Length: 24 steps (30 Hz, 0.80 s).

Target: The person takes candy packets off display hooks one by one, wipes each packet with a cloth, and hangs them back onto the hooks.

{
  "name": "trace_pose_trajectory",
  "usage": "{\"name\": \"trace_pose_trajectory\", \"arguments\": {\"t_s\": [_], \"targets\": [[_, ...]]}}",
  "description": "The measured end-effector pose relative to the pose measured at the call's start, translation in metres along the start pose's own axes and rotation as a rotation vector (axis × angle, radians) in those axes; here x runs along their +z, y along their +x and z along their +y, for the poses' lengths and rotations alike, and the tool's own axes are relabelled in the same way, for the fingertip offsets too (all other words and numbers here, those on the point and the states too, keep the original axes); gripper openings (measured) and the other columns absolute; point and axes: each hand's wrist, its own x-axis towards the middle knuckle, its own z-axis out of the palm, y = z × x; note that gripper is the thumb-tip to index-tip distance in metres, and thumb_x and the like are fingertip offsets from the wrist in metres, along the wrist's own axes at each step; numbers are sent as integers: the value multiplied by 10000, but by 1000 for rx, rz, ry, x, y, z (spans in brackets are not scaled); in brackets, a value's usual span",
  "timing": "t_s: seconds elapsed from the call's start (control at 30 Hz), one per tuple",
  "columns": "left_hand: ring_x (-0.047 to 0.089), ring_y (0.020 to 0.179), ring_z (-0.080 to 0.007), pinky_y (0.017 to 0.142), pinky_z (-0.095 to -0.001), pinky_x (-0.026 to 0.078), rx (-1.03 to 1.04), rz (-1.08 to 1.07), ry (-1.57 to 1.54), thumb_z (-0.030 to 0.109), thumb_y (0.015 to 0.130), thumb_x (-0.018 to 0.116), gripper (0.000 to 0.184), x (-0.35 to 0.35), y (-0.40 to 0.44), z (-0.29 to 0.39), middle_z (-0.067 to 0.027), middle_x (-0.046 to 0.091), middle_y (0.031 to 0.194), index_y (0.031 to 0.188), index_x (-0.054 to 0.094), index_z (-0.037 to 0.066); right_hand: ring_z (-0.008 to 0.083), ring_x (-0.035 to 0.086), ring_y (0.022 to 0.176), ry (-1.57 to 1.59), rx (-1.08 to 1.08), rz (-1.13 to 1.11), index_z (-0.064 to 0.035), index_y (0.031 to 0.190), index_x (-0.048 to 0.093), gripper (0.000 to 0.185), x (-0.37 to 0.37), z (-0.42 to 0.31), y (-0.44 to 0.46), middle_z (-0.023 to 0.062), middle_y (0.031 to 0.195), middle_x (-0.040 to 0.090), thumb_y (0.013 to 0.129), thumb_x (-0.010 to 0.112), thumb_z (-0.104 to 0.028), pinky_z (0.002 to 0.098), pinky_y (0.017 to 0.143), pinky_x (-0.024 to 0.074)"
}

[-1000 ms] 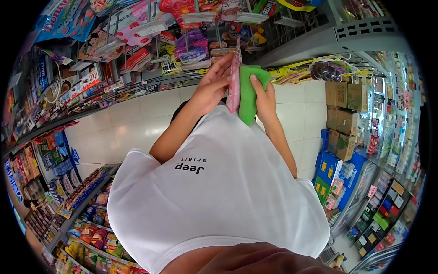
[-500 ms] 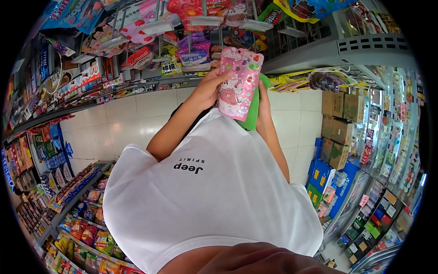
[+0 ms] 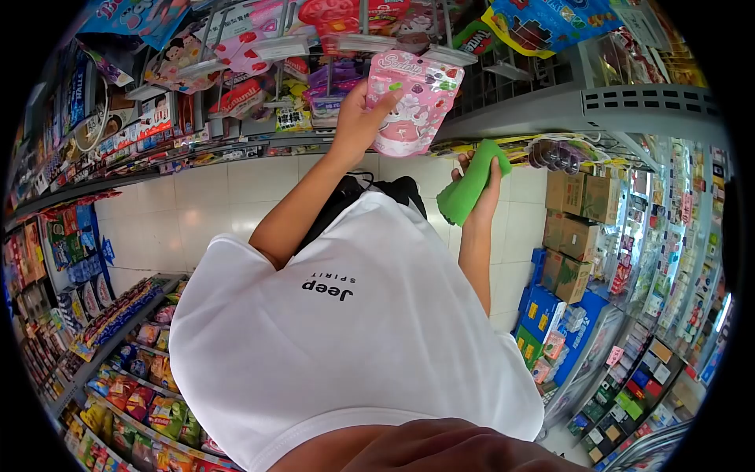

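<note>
my left hand (image 3: 362, 118): one pouch (image 3: 421, 110), pink, pinched at one edge before the shelf (image 3: 523, 119); my right hand (image 3: 489, 193): curled round one cloth (image 3: 472, 187), green.

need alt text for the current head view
A person's left hand holds a pink pouch near hanging shop packets. The right hand holds a green cloth above a tiled floor; a white shirt fills the foreground.

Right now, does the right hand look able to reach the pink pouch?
Probably yes: the right hand is near the pink pouch, and nothing seems to stand between them. However, it holds the green cloth, which may hinder a grip.
</note>
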Motion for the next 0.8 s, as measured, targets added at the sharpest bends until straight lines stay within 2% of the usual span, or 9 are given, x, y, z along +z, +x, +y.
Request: {"name": "trace_pose_trajectory", "arguments": {"t_s": [0.2, 0.3, 0.6, 0.8], "targets": [[622, 865, -63, 815, -251, 510, 113, 17, 9, 151, 962, 734, 255, 11, 15, 15, -11, 712, 1032, 1170, 647, 32, 204, 605, 1066, 31, -1, 46, -78, 1259, 574, 457, -10, 6, -3, 63, 1145, 619, 1032, 513, -470, 373, 806, 521], [616, 854, -57, 799, -245, 501, 209, 27, 65, 163, 954, 746, 256, 12, 23, 16, -1, 710, 991, 1156, 655, 35, 198, 601, 1059, 23, -6, 43, -72, 1254, 571, 463, -3, 8, -6, 61, 1140, 615, 1030, 515, -473, 369, 797, 520], [610, 839, -54, 780, -246, 497, 178, 32, 101, 192, 943, 764, 265, 16, 37, 19, -1, 707, 955, 1132, 666, 34, 195, 600, 1053, 23, -7, 31, -64, 1253, 568, 482, -3, 8, -3, 62, 1144, 613, 1024, 520, -485, 359, 784, 516], [640, 880, -75, 795, -262, 522, 177, -3, 66, 199, 921, 780, 310, 21, 39, 16, -27, 729, 1017, 1150, 672, 18, 193, 600, 1062, 32, 15, 32, -72, 1249, 569, 475, -6, 11, -3, 56, 1140, 619, 1019, 527, -485, 362, 790, 513]]}}
